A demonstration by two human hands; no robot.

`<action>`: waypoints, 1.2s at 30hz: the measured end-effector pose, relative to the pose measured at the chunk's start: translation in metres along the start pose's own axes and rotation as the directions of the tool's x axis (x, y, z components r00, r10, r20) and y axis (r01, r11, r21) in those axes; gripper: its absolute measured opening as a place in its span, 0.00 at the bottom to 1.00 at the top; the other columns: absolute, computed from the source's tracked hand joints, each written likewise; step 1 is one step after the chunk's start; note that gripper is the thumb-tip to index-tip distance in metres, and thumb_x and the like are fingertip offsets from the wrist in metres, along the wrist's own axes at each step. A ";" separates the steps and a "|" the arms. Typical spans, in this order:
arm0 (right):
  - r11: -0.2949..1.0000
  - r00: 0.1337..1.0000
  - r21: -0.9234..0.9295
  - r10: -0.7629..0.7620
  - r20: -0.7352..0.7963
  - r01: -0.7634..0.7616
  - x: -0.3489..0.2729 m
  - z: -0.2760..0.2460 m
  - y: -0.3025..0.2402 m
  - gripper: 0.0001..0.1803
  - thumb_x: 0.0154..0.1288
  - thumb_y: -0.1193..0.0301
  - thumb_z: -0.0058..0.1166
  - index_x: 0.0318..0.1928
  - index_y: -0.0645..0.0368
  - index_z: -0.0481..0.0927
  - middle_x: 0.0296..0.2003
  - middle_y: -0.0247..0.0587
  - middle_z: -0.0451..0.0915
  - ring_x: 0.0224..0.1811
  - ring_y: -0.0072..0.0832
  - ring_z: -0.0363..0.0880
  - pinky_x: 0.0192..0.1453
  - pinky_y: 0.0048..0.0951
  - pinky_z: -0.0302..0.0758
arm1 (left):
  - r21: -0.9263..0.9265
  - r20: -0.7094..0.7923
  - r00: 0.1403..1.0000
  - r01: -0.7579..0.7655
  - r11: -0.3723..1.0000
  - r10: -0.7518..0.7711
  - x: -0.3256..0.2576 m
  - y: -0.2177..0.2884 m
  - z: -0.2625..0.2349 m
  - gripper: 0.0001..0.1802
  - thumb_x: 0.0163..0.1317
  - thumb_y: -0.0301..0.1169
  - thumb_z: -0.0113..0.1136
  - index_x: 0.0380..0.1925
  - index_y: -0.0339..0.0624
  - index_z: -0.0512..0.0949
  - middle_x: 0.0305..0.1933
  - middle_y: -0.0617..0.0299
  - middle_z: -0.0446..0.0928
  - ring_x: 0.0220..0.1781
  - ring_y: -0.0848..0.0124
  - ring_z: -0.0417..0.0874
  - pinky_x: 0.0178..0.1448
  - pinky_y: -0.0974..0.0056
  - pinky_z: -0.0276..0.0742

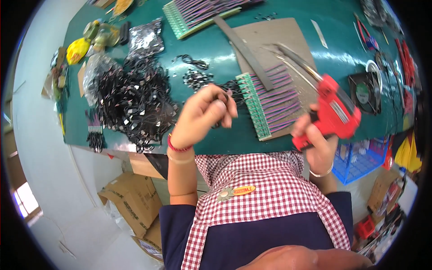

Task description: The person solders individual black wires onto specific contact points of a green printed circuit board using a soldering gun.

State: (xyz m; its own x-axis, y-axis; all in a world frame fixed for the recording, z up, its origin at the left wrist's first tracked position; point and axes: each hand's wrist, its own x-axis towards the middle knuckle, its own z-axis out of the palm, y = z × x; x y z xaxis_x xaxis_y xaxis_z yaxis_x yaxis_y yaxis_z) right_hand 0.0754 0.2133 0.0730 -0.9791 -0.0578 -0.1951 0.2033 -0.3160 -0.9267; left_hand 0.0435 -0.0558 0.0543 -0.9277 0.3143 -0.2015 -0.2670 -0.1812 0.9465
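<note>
My right hand point(317, 141) grips a red soldering gun point(335, 110), its long metal tip and feed tube pointing up and left over the board work. My left hand point(204, 112) is closed, fingers curled round what looks like a black cable point(226, 96), mostly hidden by the fingers. Just right of it lies a green strip of circuit boards point(254, 108) with rows of purple and dark wires point(281, 101) running to the right. A flat metal bar point(247, 54) rests across those wires on a brown board point(292, 38).
A large heap of black cables point(135, 99) covers the table's left side. Small connectors point(198, 78) lie beyond my left hand. Another wired board strip point(180, 20) sits at the far edge. A black fan point(365, 93) and pliers point(366, 36) are on the right.
</note>
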 end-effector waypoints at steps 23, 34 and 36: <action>0.794 0.963 -0.557 -0.263 0.050 0.245 0.040 0.021 0.032 0.16 0.57 0.80 0.59 0.47 0.65 0.75 0.36 0.36 0.80 0.35 0.21 0.79 0.40 0.26 0.75 | 0.456 -0.231 0.956 -0.057 0.888 0.181 -0.010 -0.019 0.072 0.05 0.57 0.21 0.57 0.30 0.36 0.70 0.17 0.63 0.68 0.18 0.80 0.67 0.22 0.71 0.63; 0.976 0.981 -0.217 0.063 0.184 -0.022 0.030 0.025 0.018 0.18 0.56 0.79 0.60 0.48 0.63 0.73 0.34 0.34 0.78 0.36 0.20 0.77 0.40 0.23 0.75 | 0.045 -0.110 0.994 0.011 0.999 -0.006 -0.011 -0.027 0.071 0.04 0.65 0.24 0.53 0.37 0.36 0.70 0.28 0.67 0.72 0.22 0.84 0.69 0.25 0.78 0.63; 0.972 0.984 -0.232 0.062 0.166 -0.022 0.029 0.025 0.018 0.10 0.57 0.77 0.60 0.41 0.61 0.78 0.34 0.30 0.78 0.36 0.18 0.76 0.41 0.22 0.74 | 0.018 -0.098 0.993 0.064 0.998 -0.062 -0.011 -0.022 0.073 0.04 0.65 0.24 0.53 0.37 0.36 0.70 0.28 0.67 0.72 0.23 0.84 0.69 0.25 0.78 0.63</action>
State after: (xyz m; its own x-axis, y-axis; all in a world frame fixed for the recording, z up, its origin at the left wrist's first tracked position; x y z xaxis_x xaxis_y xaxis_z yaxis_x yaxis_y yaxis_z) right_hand 0.0505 0.1825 0.0585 -0.9523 -0.2340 -0.1960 0.2212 -0.0864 -0.9714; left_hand 0.0787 0.0123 0.0545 -0.9306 0.2318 -0.2833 -0.3208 -0.1436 0.9362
